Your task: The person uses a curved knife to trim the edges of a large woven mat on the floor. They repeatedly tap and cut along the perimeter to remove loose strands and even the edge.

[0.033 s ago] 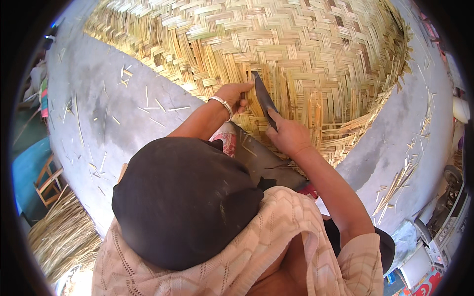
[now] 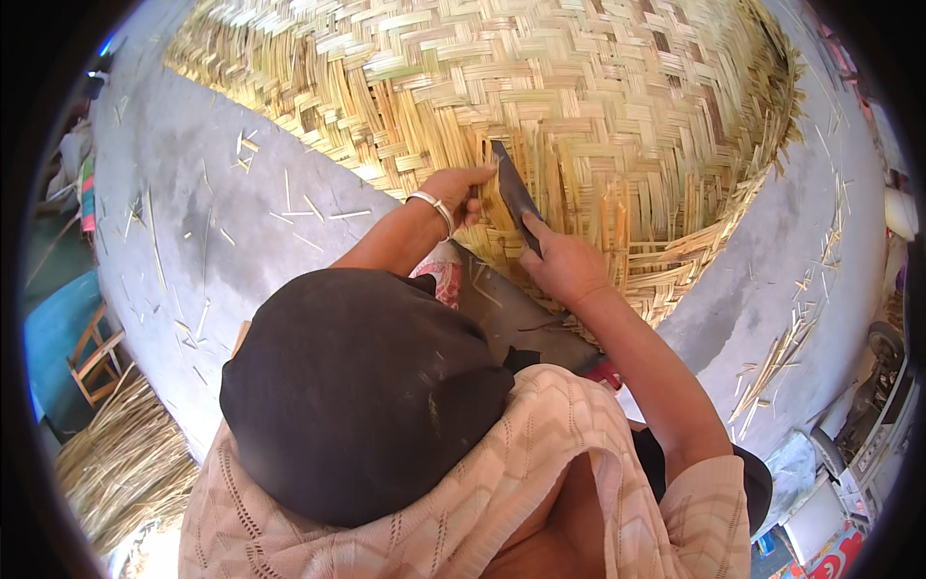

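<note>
A large woven straw mat (image 2: 617, 106) spreads in front of me, with loose strip ends along its near edge. My right hand (image 2: 569, 262) is wrapped round the lower end of a dark flat blade (image 2: 511, 183), which looks like a knife. Its tip points away from me and lies against the upright strips. Just left of the tip, my left hand (image 2: 451, 198), with a pale bangle (image 2: 434, 206) on its wrist, pinches a straw strip (image 2: 488, 152) at the weave. The other fingers of that hand are curled in.
Cut straw bits (image 2: 287, 207) lie scattered on the grey floor (image 2: 241, 280). More trimmings (image 2: 776, 362) run along the right. A bundle of long straw (image 2: 125, 454) is at lower left, near a wooden chair frame (image 2: 95, 359). My dark-covered knee (image 2: 362, 396) rises below my hands.
</note>
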`<state>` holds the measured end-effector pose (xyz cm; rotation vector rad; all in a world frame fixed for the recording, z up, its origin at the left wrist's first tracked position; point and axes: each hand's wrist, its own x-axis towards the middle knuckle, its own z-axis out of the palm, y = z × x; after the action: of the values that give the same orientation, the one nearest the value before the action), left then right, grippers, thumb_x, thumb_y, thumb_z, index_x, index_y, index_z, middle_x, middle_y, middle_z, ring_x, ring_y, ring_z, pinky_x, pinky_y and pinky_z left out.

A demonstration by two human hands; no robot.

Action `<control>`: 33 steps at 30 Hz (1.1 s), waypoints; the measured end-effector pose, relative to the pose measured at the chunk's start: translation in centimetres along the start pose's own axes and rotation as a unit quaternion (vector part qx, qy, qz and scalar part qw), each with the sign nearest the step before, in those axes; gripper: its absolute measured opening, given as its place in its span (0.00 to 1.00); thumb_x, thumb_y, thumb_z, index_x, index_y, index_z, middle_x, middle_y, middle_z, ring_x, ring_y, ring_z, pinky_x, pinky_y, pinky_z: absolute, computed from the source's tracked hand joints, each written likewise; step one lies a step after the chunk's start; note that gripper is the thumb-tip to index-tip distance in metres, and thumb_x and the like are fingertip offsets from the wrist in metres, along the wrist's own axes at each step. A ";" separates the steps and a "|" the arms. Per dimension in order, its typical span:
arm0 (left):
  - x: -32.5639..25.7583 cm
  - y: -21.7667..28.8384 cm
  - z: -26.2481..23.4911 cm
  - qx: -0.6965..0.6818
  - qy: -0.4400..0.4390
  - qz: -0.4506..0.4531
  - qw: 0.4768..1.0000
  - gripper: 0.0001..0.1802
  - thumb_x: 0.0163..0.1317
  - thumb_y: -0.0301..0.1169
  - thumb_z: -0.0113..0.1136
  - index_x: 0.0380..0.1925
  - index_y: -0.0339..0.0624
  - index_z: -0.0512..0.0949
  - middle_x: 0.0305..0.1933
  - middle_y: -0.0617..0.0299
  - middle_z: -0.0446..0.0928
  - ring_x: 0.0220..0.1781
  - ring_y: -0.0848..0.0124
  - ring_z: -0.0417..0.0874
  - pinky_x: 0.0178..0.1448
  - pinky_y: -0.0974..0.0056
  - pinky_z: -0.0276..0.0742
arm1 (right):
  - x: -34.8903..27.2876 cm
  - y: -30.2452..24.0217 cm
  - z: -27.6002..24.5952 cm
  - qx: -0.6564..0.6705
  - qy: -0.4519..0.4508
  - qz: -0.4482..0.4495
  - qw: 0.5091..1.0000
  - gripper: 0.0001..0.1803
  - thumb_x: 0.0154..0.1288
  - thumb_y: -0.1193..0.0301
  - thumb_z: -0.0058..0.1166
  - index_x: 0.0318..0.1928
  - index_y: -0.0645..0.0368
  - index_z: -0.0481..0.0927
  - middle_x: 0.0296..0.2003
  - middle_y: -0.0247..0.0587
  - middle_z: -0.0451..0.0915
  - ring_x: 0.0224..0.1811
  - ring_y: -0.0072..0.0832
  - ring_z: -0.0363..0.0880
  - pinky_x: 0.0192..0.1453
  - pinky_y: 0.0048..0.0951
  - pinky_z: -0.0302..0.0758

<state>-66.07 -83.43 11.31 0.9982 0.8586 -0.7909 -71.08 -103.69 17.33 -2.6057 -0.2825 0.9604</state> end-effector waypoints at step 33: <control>3.2 -1.0 0.2 0.587 0.246 0.283 0.717 0.21 0.59 0.50 0.63 0.37 0.43 0.82 0.29 0.51 0.82 0.30 0.55 0.83 0.39 0.54 0.77 | 0.5 1.4 -0.5 -0.110 -0.016 -0.044 0.993 0.33 0.60 0.61 0.50 0.68 0.43 0.65 0.26 0.50 0.83 0.28 0.46 0.83 0.35 0.48 0.79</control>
<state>-65.45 -84.48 8.20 2.5625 0.3194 -0.4605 -70.27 -104.96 16.79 -2.7488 -0.5338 0.9920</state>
